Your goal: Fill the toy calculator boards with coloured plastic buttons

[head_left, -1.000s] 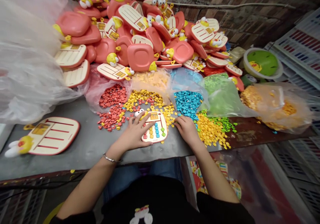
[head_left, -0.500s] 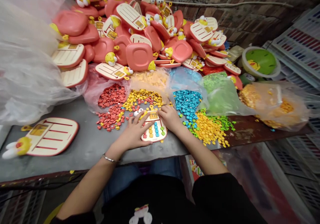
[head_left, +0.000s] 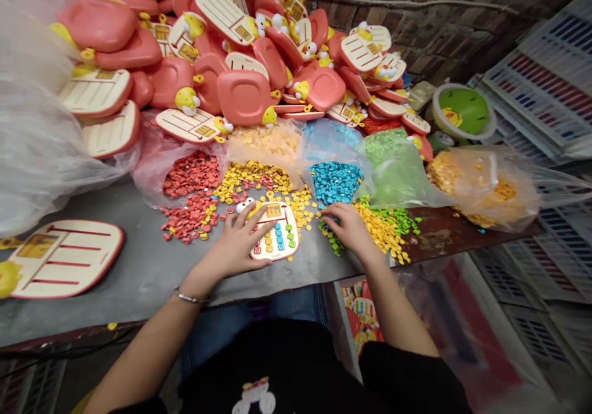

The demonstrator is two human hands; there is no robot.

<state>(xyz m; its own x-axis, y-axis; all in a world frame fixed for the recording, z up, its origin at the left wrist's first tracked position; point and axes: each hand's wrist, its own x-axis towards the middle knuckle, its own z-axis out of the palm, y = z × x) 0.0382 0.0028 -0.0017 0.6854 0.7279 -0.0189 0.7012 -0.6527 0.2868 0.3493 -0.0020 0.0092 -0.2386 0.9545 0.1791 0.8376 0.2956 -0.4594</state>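
My left hand lies with fingers spread on a cream toy calculator with a yellow duck head, holding it flat on the grey table. Several blue and green buttons sit in its rows. My right hand rests palm down just right of the toy, on loose green buttons and yellow buttons. Its fingertips curl into the pile, and I cannot see whether they pinch a piece.
Bags of red buttons, yellow buttons, blue buttons and green buttons line the table behind. A heap of pink toy calculators is stacked at the back. One toy lies at the left. White crates stand to the right.
My right hand went from the yellow pile to the toy's top edge, then back right onto the green and yellow buttons. The left hand stayed on the toy.
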